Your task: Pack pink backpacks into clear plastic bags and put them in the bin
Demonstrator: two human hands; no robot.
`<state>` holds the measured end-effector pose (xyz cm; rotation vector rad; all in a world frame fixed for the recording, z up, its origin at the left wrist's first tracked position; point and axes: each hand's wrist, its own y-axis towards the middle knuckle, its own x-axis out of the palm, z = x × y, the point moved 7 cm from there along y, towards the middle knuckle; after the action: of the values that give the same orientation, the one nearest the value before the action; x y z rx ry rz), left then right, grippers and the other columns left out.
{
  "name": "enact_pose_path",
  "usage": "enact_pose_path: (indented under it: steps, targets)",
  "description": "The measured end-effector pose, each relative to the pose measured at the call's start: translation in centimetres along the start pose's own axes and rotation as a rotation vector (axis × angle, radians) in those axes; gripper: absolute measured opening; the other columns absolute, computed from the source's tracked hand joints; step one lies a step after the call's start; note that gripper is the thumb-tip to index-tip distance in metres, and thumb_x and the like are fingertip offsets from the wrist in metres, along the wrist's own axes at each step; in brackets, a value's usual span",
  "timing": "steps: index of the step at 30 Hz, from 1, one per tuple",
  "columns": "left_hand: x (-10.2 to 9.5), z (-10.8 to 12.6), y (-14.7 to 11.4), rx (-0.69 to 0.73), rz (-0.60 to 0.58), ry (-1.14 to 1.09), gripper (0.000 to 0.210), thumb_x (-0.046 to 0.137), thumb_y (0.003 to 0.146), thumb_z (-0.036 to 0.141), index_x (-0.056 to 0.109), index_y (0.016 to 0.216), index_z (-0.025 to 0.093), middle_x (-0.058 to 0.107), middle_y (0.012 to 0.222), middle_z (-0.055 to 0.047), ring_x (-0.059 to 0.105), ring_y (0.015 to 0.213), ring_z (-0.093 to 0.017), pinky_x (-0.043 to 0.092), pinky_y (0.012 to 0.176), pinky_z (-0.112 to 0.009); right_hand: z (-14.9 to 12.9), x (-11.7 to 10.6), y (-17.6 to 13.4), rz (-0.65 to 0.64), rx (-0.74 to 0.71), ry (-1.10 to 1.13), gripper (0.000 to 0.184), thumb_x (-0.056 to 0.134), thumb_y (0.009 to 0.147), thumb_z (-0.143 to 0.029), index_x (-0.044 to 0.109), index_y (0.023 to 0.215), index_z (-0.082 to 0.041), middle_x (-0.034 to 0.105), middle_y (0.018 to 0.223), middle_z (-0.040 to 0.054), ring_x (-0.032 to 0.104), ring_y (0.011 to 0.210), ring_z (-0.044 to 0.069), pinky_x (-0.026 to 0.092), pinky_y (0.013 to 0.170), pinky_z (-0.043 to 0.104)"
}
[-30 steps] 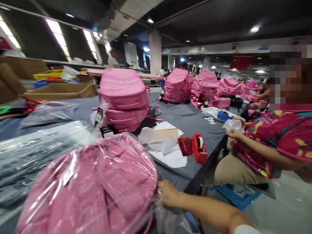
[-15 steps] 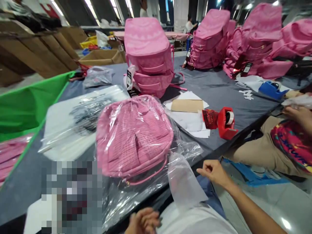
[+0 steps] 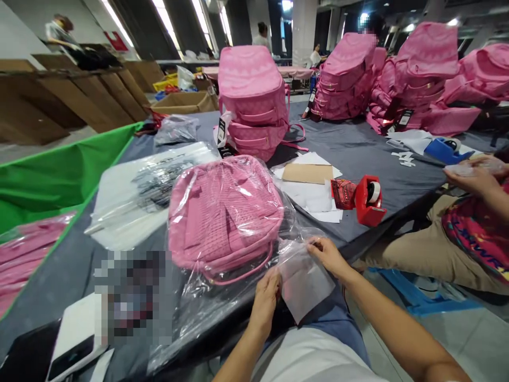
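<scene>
At the table's front edge, over my lap, a translucent sheet (image 3: 305, 286) hangs between my hands. My left hand (image 3: 267, 294) is closed on its left edge, and my right hand (image 3: 326, 257) pinches its upper right corner. Just beyond lies a pink backpack (image 3: 228, 212) inside a clear plastic bag, its straps facing up. The loose end of that clear bag (image 3: 199, 313) spreads over the table edge beside my left hand. Whether the translucent sheet is a small pouch or a single layer I cannot tell.
Stacked pink backpacks (image 3: 254, 101) stand behind. Clear bags (image 3: 119, 185) lie at left, near a green fabric bin (image 3: 79, 170). To the right are papers (image 3: 310, 196), a red tape dispenser (image 3: 369, 204) and a blue one (image 3: 447, 151). A co-worker's hand (image 3: 477, 172) is at far right.
Both hands have come up and together onto the translucent sheet; before, they were apart from it. The view has shifted slightly. The co-worker's hand has moved left.
</scene>
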<state>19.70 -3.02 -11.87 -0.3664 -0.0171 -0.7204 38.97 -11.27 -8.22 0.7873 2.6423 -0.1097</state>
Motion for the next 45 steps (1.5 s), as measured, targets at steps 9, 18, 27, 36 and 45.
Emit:
enact_pose_path:
  steps: [9, 18, 27, 36, 45]
  targets:
    - [1.9, 0.3, 0.2, 0.022, 0.012, -0.109, 0.091, 0.088, 0.056, 0.06, 0.051, 0.126, 0.015, 0.065, 0.073, 0.001, 0.055, 0.06, -0.013, 0.036, 0.049, -0.021, -1.8, -1.3, -0.9, 0.174, -0.139, -0.666, 0.032, 0.046, 0.098, -0.018, 0.065, 0.123, -0.017, 0.069, 0.117, 0.0142, 0.069, 0.094, 0.023, 0.055, 0.085, 0.035]
    - [3.6, 1.0, -0.6, 0.144, -0.054, -0.132, 0.063, 0.068, 0.081, 0.063, 0.06, 0.124, 0.018, 0.076, 0.098, -0.008, 0.073, 0.09, -0.024, 0.058, 0.091, -0.041, -5.1, 3.1, -7.9, 0.011, -0.375, -0.634, 0.081, 0.068, 0.082, -0.028, 0.038, 0.156, -0.014, 0.053, 0.149, 0.0208, 0.051, 0.139, 0.033, 0.049, 0.112, 0.051]
    - [3.9, 9.4, 0.3, 0.872, -0.202, 0.716, 0.041, 0.049, 0.096, 0.016, 0.058, 0.136, 0.021, 0.067, 0.13, -0.011, 0.062, 0.122, -0.024, 0.05, 0.109, -0.045, -5.1, -3.7, -2.9, -0.219, -0.103, -0.387, 0.036, 0.048, 0.095, -0.029, 0.071, 0.12, -0.016, 0.077, 0.107, 0.0078, 0.072, 0.096, 0.023, 0.055, 0.088, 0.033]
    - [9.9, 11.9, 1.9, 1.234, -0.644, 1.254, 0.007, 0.069, 0.086, 0.012, 0.068, 0.088, 0.018, 0.069, 0.074, -0.004, 0.065, 0.071, -0.023, 0.045, 0.066, -0.031, -6.7, -1.8, -6.8, -0.095, -0.401, -0.773, 0.05, 0.052, 0.09, -0.014, 0.064, 0.138, -0.023, 0.077, 0.093, 0.0079, 0.073, 0.077, 0.019, 0.054, 0.07, 0.024]
    - [6.8, 7.2, 0.2, 1.392, -0.571, 1.333, 0.012, 0.055, 0.1, 0.017, 0.067, 0.097, 0.019, 0.074, 0.092, -0.005, 0.068, 0.091, -0.019, 0.047, 0.093, -0.032, -2.9, -1.8, -10.0, 0.011, -0.514, -0.646, 0.054, 0.061, 0.087, -0.019, 0.057, 0.14, -0.026, 0.075, 0.104, 0.0083, 0.072, 0.093, 0.024, 0.06, 0.077, 0.033]
